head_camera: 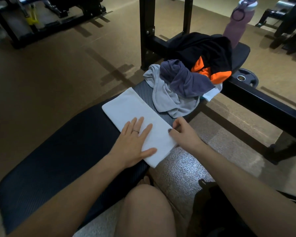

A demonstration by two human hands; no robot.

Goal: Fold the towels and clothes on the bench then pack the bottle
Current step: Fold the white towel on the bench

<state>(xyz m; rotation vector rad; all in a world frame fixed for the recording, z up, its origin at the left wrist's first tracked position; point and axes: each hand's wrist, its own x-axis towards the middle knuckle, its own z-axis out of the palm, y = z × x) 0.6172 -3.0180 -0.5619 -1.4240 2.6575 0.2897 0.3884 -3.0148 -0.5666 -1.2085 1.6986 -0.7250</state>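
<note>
Towel (140,124) is lying flat on the table (58,151), already folded into a long strip. Its long axis is running from about 11 o'clock (far end) to 5 o'clock (near end), and the near corner is hanging just past the table edge.

Left hand (135,144) is pressing flat on the near half, fingers straight and slightly spread, thumb lying along the near edge. It's acting as the anchor.

Right hand (183,132) is sitting at the towel's 3 o'clock long edge, fingers curled and pinching that edge between thumb and forefinger. How much cloth it's holding I can't tell.

Judgement: the next fold is turning on that axis. The free far end is lying at 11 o'clock from both hands, well clear of the fingers. The right hand is already on the edge and nearer the free side, so it's likely the one bringing the far end back toward 5 o'clock, or flipping the near end up over the left hand's line.

Clothes pile (186,79) is sitting at 1 o'clock from the towel, just beyond its far end, unfolded. Bottle (237,23) is standing upright past the pile, at the table's far end, not yet packed.
</note>
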